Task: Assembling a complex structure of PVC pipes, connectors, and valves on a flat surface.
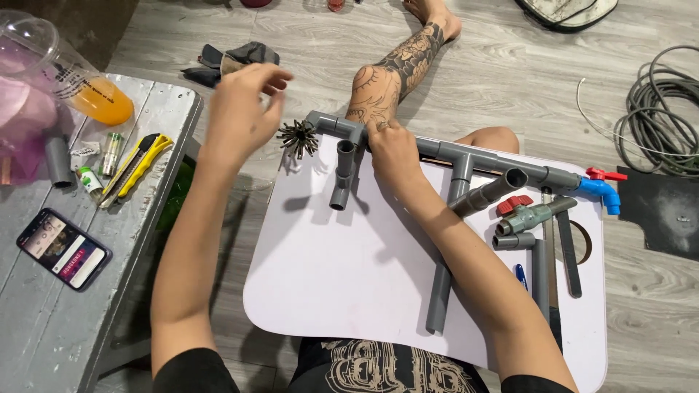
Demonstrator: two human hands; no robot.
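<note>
The grey PVC pipe assembly (466, 156) lies along the far edge of the white lap board (349, 269), its long axis running left to right — one end at a grey elbow on the left, the other at a blue tap (601, 191) with a red handle on the right. From this run three branches point toward the person: a short downpipe (341, 175) at the left, a long pipe (444, 276) through the middle that nearly reaches the board's near edge, and an open-mouthed stub angled to the right. The right hand (393, 153) is clenched around the main run just right of the elbow. The left hand (244, 109) is lifted above the floor left of the board, fingers loosely curled and holding nothing, near a dark spiky round brush head (297, 137) at the elbow's end. The board's left and near-centre area is bare; its right side holds a red-handled ball valve (528, 215), loose pipe pieces and a saw blade (568, 251). On the grey bench (44, 320) to the left lie a yellow utility knife (138, 167) and a phone (64, 249).
</note>
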